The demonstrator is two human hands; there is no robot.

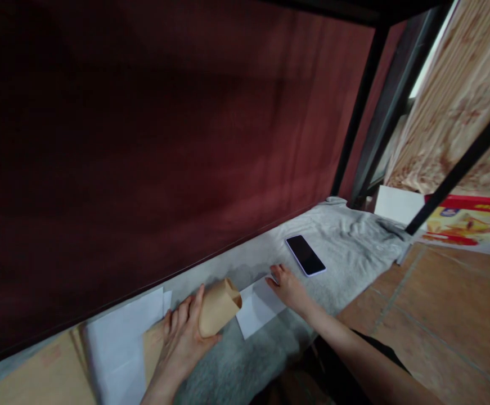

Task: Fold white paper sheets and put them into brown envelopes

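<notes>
Left hand (185, 337) spread across the brown envelope (217, 309), right hand (287, 287) curled at the white paper (258, 306), phone (305, 255) just beyond.

Dark red wall panel (211, 135) is showing plain maroon, fading near-black at left. Relative to the mottled light-grey cloth (348, 236): black-screened phone with lilac edge (306, 256) is lying on it; red-and-yellow printed cardboard box (468, 222) is sitting beyond its right end, brown-and-cream patterned sheet (468, 112) above.
</notes>
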